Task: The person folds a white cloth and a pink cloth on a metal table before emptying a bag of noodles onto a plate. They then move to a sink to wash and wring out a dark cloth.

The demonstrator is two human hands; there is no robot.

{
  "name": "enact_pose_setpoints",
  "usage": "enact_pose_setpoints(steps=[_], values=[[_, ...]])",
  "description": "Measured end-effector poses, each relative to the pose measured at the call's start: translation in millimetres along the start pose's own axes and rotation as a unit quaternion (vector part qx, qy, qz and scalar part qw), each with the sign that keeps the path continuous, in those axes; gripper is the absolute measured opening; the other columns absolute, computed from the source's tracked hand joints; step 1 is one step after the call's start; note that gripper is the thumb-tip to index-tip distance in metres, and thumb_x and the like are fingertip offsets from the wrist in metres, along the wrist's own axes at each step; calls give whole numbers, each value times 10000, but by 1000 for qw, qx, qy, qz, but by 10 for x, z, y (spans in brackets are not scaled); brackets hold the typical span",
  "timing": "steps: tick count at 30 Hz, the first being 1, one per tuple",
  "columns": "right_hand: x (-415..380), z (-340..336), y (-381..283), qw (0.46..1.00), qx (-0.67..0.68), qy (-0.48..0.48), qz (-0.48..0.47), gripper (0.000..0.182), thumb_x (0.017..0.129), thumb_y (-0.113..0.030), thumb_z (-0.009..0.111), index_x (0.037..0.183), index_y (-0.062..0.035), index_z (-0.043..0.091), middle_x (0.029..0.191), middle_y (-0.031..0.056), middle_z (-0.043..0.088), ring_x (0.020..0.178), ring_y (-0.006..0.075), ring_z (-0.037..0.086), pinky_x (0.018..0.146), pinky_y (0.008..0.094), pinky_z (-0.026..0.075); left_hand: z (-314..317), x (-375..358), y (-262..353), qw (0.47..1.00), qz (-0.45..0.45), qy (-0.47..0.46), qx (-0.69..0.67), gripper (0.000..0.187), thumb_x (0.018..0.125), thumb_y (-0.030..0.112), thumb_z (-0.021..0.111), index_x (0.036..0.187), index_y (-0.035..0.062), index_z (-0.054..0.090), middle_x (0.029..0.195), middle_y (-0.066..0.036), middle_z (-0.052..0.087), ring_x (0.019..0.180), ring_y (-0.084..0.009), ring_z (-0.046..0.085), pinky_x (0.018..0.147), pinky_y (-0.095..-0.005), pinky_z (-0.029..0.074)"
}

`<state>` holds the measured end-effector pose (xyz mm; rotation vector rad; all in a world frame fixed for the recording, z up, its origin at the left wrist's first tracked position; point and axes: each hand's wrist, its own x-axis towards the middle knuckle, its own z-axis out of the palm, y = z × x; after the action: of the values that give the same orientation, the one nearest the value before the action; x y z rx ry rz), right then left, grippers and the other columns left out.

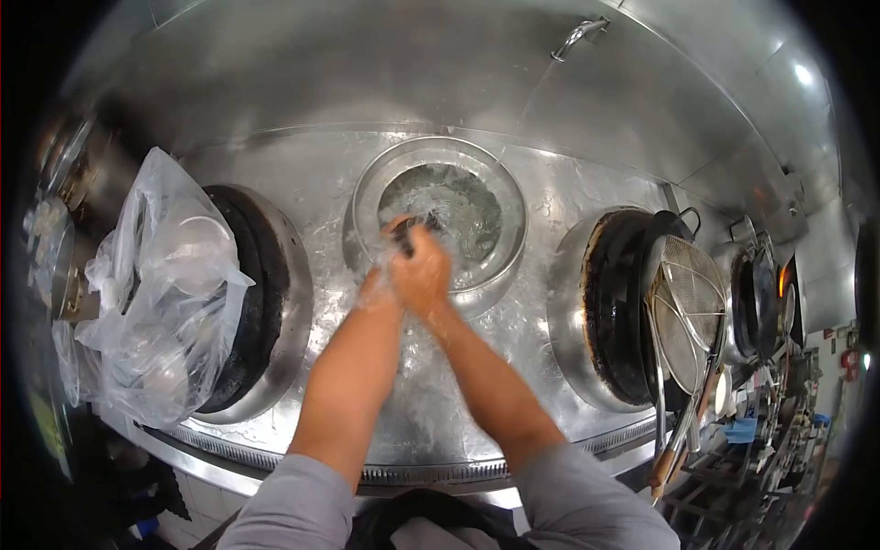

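My right hand [423, 273] is closed over the near left part of a round metal pot [515, 183], fingers curled around a short dark object [403, 238] that could be a handle; its kind cannot be made out. Close against it is my left hand [380, 282], blurred and partly covered by the right, so its fingers hardly show. Beneath and beyond both hands, water [472, 229] churns and splashes inside the pot.
A curved tap [579, 38] on the back wall lets out a thin stream. On the left burner ring [291, 275] lies a clear plastic bag [170, 293] with bowl-like things inside. To the right, a black wok [632, 302] holds strainers [683, 302] and long-handled tools. The steel counter [467, 394] is wet.
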<state>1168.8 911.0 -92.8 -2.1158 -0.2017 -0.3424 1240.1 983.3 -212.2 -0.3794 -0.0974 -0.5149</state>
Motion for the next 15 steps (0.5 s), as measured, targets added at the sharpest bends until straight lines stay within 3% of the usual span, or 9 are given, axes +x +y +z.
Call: enact_pose_setpoints(steps=[2, 4, 7, 9, 10, 12, 13, 14, 15], values=[[454, -56, 373, 997, -64, 17, 45, 300, 799, -307, 636, 908, -28, 620, 894, 243, 649, 824, 437, 611, 732, 478, 485, 135, 53, -78, 898, 119, 257, 337, 167, 923, 181, 521, 996, 77, 629, 911, -63, 648, 777, -219, 654, 714, -374, 549], [920, -211, 734, 987, -149, 37, 41, 359, 812, -380, 629, 943, -46, 633, 904, 255, 655, 876, 443, 620, 749, 506, 479, 842, 19, -612, 820, 108, 324, 460, 257, 882, 259, 590, 1035, 57, 637, 874, -70, 660, 682, -229, 654, 605, -395, 545], [1317, -256, 1553, 979, -188, -46, 67, 500, 864, -484, 592, 1058, -27, 653, 979, 264, 659, 974, 415, 626, 825, 466, 481, 748, -29, -522, 801, 115, 364, 460, 448, 866, 387, 608, 1157, 47, 598, 1072, -131, 645, 917, -276, 653, 821, -467, 521], [1283, -242, 1403, 985, -119, -20, 121, 532, 870, -469, 597, 1086, 15, 636, 1058, 275, 636, 1035, 417, 604, 873, 465, 468, 1063, -119, -492, 806, 180, 466, 319, 727, 845, 529, 606, 1345, 24, 452, 1344, -164, 507, 1234, -321, 496, 1077, -544, 302], [1195, -198, 1293, 983, -52, 4, 176, 565, 876, -455, 602, 1114, 57, 618, 1136, 286, 613, 1096, 418, 581, 922, 463, 456, 1161, -146, -549, 805, 179, 469, 316, 727, 845, 529, 606, 1345, 24, 452, 1344, -164, 507, 1234, -321, 496, 1077, -544, 302], [919, 162, 1149, 983, -50, -29, 174, 530, 848, -393, 644, 1098, 75, 617, 1106, 286, 624, 1048, 446, 593, 908, 455, 464, 1299, -83, -645, 833, 120, 418, 343, 867, 820, 635, 582, 1440, 84, 329, 1486, -149, 340, 1369, -340, 318, 1128, -590, 104], [796, 278, 1053, 990, 5, -62, 126, 452, 812, -329, 678, 1041, 57, 626, 1038, 266, 642, 980, 431, 611, 860, 448, 475, 1175, -22, -608, 836, 107, 396, 364, 856, 786, 665, 609, 1403, 107, 404, 1419, -137, 436, 1298, -336, 415, 1109, -581, 192], [573, 118, 533, 977, 156, -92, 114, 374, 804, -262, 672, 1042, 23, 630, 1006, 226, 655, 943, 324, 630, 819, 410, 473, 1102, 36, -605, 844, 128, 401, 333, 718, 833, 630, 575, 1304, 91, 509, 1327, -122, 514, 1215, -318, 484, 1062, -520, 321], [405, 100, 332, 984, 146, -49, 87, 362, 793, -252, 679, 1021, 25, 634, 948, 211, 656, 898, 298, 634, 793, 403, 479, 586, 33, -116, 924, 31, 216, 313, 622, 860, 593, 561, 1228, 91, 558, 1258, -108, 554, 1159, -291, 520, 1012, -479, 382]])
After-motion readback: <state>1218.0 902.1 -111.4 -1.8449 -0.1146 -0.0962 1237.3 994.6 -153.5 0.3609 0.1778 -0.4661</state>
